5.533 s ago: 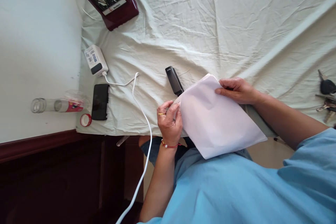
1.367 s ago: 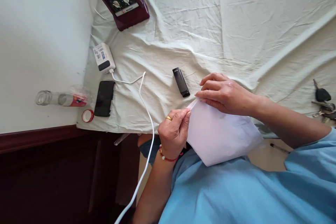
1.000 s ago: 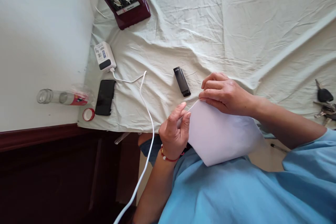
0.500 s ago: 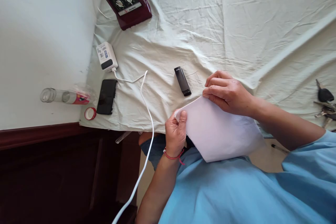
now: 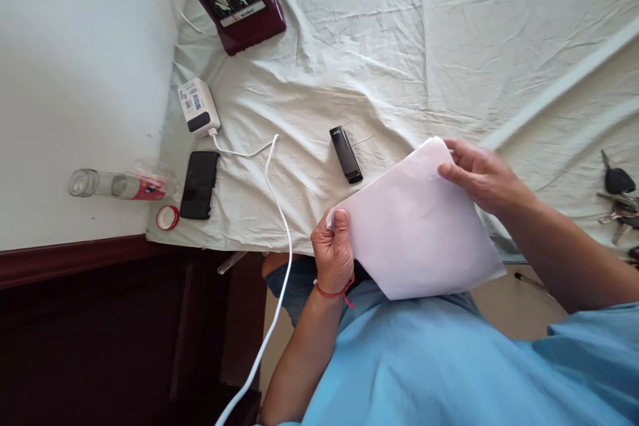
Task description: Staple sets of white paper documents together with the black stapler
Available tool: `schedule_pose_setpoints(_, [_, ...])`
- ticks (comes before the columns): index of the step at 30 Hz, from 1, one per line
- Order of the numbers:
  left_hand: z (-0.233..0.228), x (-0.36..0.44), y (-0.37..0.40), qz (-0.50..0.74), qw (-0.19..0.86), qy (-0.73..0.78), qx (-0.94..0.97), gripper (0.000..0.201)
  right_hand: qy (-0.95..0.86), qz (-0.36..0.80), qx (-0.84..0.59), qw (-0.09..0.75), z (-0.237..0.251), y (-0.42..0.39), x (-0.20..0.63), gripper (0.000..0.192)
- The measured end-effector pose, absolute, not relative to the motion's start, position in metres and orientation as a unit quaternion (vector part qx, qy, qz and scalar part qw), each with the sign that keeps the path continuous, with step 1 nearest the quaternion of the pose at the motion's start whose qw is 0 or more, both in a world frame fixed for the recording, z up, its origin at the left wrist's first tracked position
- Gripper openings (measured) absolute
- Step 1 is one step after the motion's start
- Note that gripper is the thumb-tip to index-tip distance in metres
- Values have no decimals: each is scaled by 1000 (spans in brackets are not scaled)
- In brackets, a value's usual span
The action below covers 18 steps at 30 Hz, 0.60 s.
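Observation:
A white sheet of paper [image 5: 417, 223] is held over the near edge of a table covered in a pale, creased cloth [image 5: 399, 46]. My left hand [image 5: 333, 247] pinches its left corner with the thumb on top. At the paper's far right edge, my right hand [image 5: 482, 174] grips it with fingers curled. A small black stapler [image 5: 345, 154] lies on the cloth just left of the paper, touched by neither hand.
A maroon fan base [image 5: 237, 3] stands at the back left. A white charger [image 5: 198, 106] with its cable [image 5: 277, 213], a black phone [image 5: 198, 184], a red-rimmed cap [image 5: 165, 217] and a lying clear bottle [image 5: 117, 185] sit at left. Keys [image 5: 616, 196] lie at right.
The paper has spread open wider. My right hand slid from the paper's left tip to its far right edge, and my left hand shifted its pinch on the left corner.

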State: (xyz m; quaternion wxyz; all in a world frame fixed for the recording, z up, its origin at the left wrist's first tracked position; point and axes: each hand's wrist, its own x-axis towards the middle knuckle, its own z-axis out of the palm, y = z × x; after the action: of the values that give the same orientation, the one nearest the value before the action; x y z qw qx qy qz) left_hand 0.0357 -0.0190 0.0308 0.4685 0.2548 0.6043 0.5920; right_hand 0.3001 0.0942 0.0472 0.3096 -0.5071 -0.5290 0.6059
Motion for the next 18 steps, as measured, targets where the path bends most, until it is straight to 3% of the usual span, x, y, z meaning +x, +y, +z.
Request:
schedule_pose_setpoints(2, [33,38,-15,604,480,597,222,59,-418,728,-493,229,47,85,306,59])
schedule_pose_setpoints(4, [36,39,-12,609,506,581,187,60,-350,773,-492,195,48,77,306,53])
schedule_pose_setpoints(9, [42,35,-5,567,597,542,166,74,-342,742,-523,242,55,73,295,38])
schedule_pose_setpoints(14, [38,37,-3,514,599,599,136,70,-354,752,-502,239,56,73,292,33])
schedule_pose_setpoints(18, [37,41,0,546,571,603,110,69,-319,781,-474,251,52,74,298,37])
